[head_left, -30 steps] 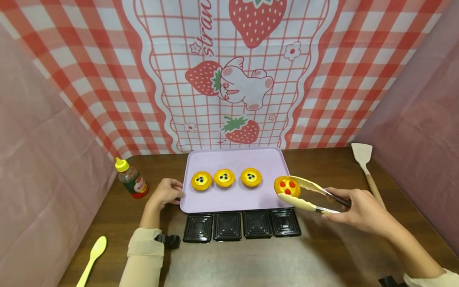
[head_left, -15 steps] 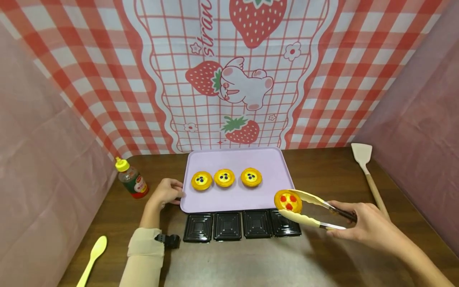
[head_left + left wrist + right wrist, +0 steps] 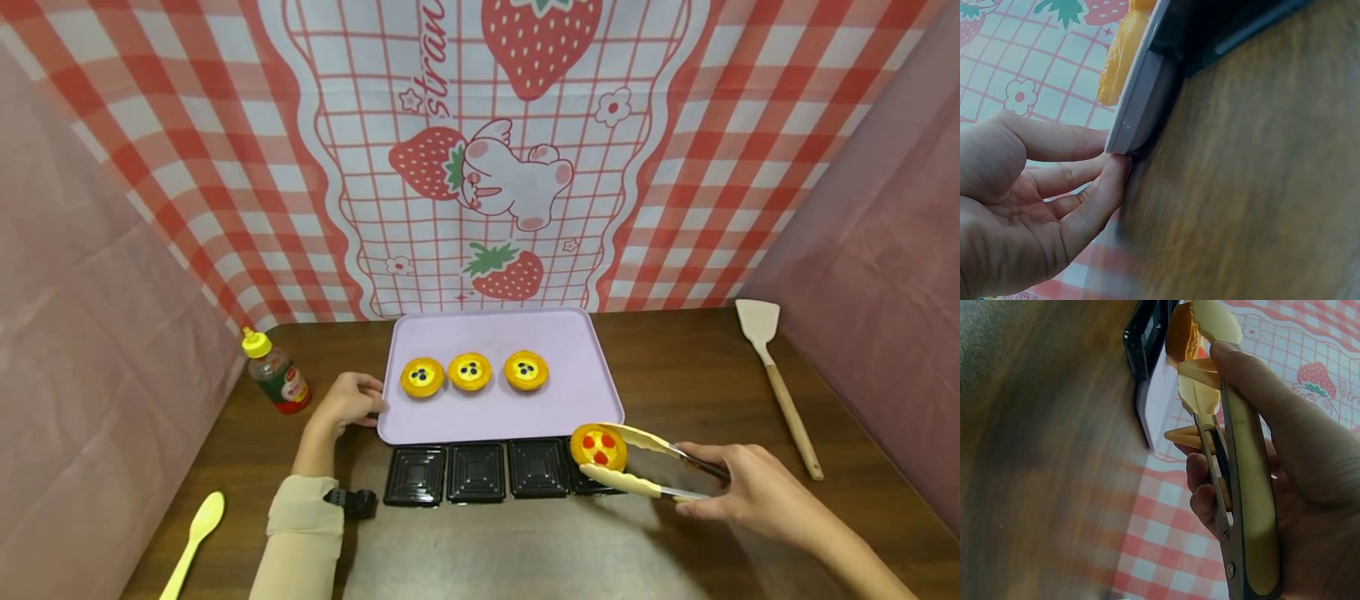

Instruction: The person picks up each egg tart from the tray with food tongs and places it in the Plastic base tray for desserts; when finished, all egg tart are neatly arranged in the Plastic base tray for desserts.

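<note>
My right hand [image 3: 750,487] grips a pair of tongs [image 3: 1244,481] with cream tips. Between the tips is an egg tart with red toppings [image 3: 598,448], over the rightmost black square container [image 3: 600,487] and hiding much of it. Whether the tart touches the container, I cannot tell. At the left edge of the lilac tray [image 3: 457,421], my left hand [image 3: 352,402] pinches the rim, thumb and fingers on either side in the left wrist view. Three tarts with dark blue toppings [image 3: 526,370] sit in a row on the tray.
More black square containers [image 3: 476,472] line the tray's front side, at the edge of a grey mat [image 3: 510,546]. A sauce bottle [image 3: 277,372] and a yellow spoon [image 3: 197,533] are at the left. To the right lies a spatula [image 3: 780,379]; a checked cloth [image 3: 300,167] hangs behind.
The tongs and the red-topped tart have come toward me, from over the tray's right side to over the rightmost black container. My left hand stays at the tray's edge.
</note>
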A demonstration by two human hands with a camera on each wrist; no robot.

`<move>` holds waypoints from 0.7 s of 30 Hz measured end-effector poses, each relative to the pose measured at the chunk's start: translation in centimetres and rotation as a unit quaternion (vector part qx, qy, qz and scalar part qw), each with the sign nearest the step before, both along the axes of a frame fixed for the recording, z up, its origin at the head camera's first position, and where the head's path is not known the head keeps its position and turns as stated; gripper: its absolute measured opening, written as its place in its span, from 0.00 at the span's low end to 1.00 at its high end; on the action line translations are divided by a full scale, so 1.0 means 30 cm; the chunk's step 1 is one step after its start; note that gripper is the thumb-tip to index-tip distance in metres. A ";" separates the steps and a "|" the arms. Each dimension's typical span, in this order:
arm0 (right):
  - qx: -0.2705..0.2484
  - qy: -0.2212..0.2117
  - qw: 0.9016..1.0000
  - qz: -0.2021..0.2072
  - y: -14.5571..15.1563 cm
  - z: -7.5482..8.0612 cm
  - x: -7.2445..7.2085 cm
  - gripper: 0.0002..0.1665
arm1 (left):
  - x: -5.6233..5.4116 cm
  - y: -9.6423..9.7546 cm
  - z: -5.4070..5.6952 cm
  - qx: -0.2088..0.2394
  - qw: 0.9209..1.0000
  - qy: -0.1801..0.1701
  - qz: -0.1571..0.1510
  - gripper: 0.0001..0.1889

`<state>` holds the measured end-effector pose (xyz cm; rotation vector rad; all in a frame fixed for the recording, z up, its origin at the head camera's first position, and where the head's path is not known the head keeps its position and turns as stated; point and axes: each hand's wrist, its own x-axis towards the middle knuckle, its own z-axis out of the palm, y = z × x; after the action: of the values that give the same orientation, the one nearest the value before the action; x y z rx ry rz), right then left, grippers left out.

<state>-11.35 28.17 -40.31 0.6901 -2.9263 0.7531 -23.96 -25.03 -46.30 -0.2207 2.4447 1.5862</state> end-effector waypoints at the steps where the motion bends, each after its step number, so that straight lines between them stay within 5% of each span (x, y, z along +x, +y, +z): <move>1: 0.000 0.002 1.000 -0.001 -0.001 -0.004 0.001 0.42 | 0.000 0.000 0.000 0.001 1.000 0.000 0.001 0.19; 21: 0.030 -0.002 0.999 0.012 -0.008 -0.036 -0.001 0.42 | 0.000 0.002 0.000 -0.013 1.000 -0.009 0.010 0.20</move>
<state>-11.39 27.93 -41.38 0.7296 -2.9615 0.6711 -23.94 -24.97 -46.30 -0.2623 2.4579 1.5544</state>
